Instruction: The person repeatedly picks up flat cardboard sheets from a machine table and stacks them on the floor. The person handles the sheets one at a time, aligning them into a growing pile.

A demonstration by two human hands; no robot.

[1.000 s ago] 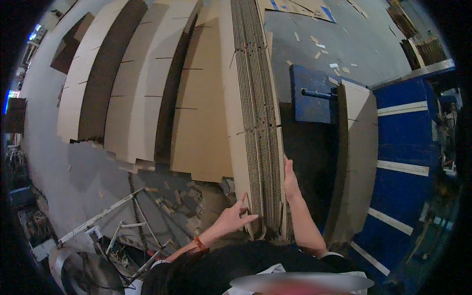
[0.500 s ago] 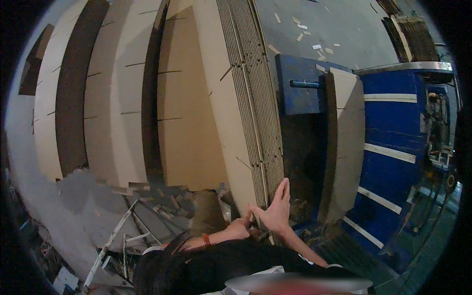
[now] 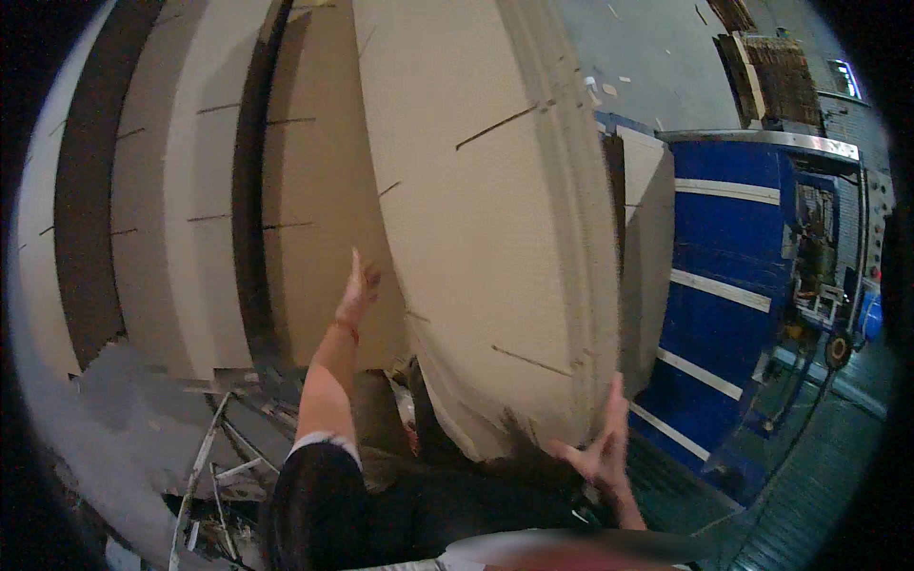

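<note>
A thick bundle of flat tan cardboard sheets, with dark slots cut in its broad face, leans close in front of me. The layered right side of the bundle is blurred. My left hand is by its left edge, fingers stretched and thumb up, holding nothing; whether it touches the cardboard I cannot tell. At the near right corner my right hand is open, thumb spread across the near end and fingers straight along the right side. A reddish band circles my left wrist.
Several long cardboard stacks stand on the left. To the right are a cardboard stack and a blue machine bed with pale strips. A white metal frame stands at the lower left; brown bundles lie far right.
The bundle has tipped, so its broad face shows more and its layered side less. My left hand has left the near end for the left edge; my right hand has moved right and nearer.
</note>
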